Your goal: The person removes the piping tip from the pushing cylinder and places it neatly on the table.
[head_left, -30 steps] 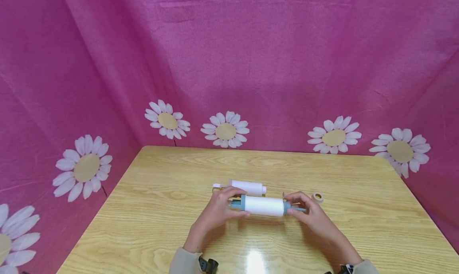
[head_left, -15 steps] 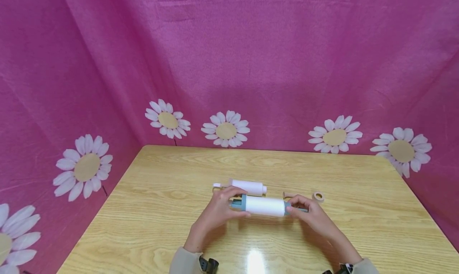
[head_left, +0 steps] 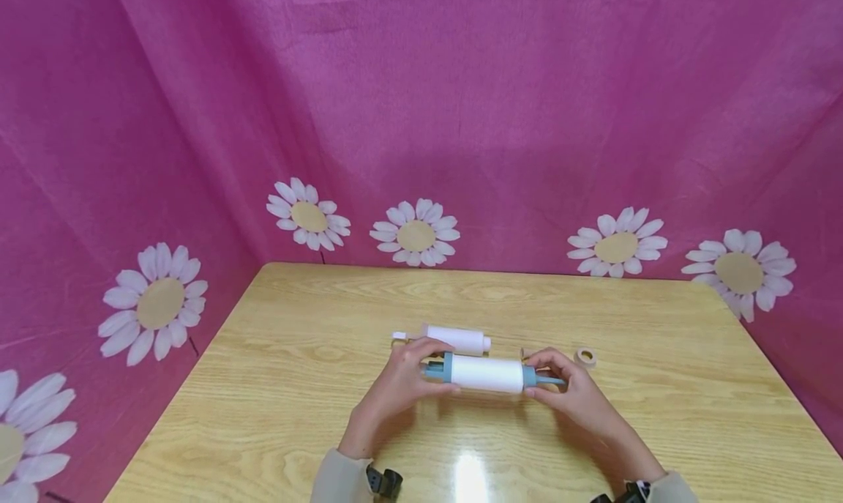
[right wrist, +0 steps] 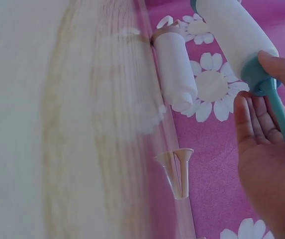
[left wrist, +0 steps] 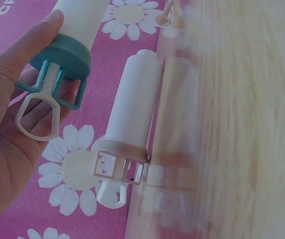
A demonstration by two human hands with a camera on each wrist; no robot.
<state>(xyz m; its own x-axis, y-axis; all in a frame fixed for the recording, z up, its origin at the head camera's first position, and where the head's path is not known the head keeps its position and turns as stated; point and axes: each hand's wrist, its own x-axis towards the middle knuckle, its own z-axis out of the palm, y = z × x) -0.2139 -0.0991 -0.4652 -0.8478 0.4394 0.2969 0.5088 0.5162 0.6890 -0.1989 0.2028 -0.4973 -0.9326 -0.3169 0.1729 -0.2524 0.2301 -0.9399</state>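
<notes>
A teal-and-white icing syringe (head_left: 487, 374) is held level above the table between both hands. At its handle end my left hand (head_left: 402, 377) grips the teal cap (left wrist: 62, 57), with the thumb on the white barrel. The white plunger ring (left wrist: 39, 117) hangs out beside the palm. My right hand (head_left: 571, 387) pinches the teal collar (right wrist: 255, 74) at the other end, thumb above and fingers below. From that collar a slim teal nozzle (right wrist: 278, 110) points out along the palm.
Behind the held one lies a second icing syringe (head_left: 457, 339), white with a beige cap. A beige nozzle (right wrist: 183, 172) lies near the right hand, mostly hidden in the head view. A beige ring (head_left: 585, 356) lies to its right. Flowered pink cloth (head_left: 514, 122) hangs behind the table.
My right fingers closed further over the teal collar and nozzle, then shifted back, baring the nozzle again. The left hand keeps its grip; the syringe stays in nearly the same place.
</notes>
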